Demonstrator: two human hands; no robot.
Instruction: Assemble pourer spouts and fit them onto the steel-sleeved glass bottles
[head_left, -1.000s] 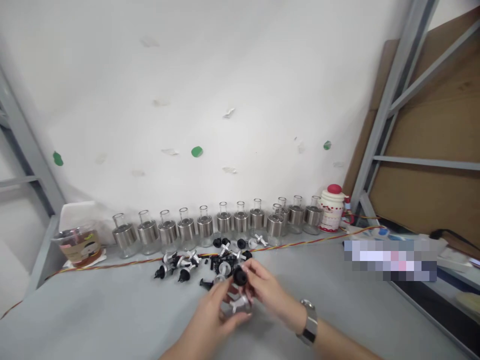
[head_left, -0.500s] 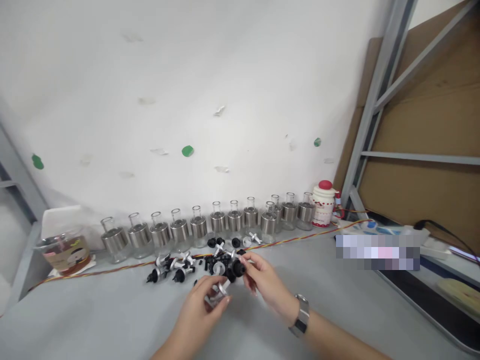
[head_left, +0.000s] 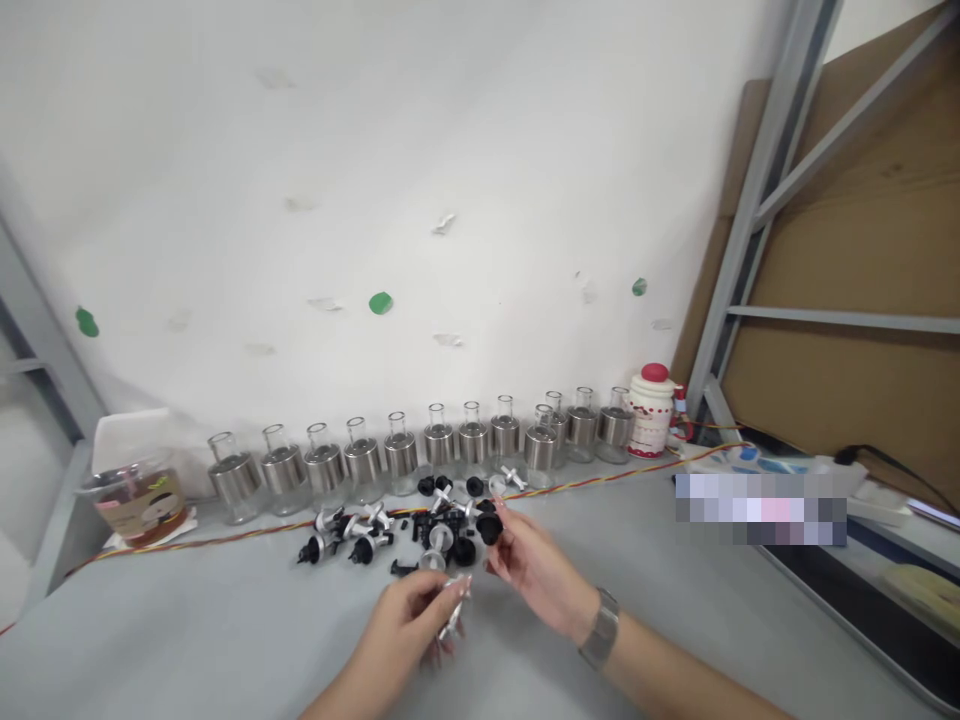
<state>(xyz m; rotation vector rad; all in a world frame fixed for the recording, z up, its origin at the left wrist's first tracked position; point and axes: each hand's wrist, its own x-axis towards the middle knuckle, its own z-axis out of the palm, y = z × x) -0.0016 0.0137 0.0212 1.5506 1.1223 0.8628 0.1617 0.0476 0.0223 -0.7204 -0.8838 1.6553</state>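
My left hand (head_left: 409, 625) pinches a small silver spout piece (head_left: 452, 605) just above the grey table (head_left: 187, 630). To its right, my right hand (head_left: 536, 570) holds a black cap (head_left: 489, 526) between thumb and fingertips; a metal watch sits on that wrist. Just beyond both hands lies a pile of black and silver pourer parts (head_left: 420, 525). A row of several glass bottles with steel collars (head_left: 405, 455) stands along the white wall.
A clear cup of brown drink (head_left: 139, 495) sits at far left by a white box. A red-lidded white jar (head_left: 651, 410) ends the bottle row. A twisted red-yellow cable (head_left: 600, 475) runs along the table. Metal shelving and cardboard (head_left: 847, 260) rise at right.
The hands have drawn slightly apart: the left with its silver piece dropped lower, the right with the black cap stayed near the pile. The view shifted a little.
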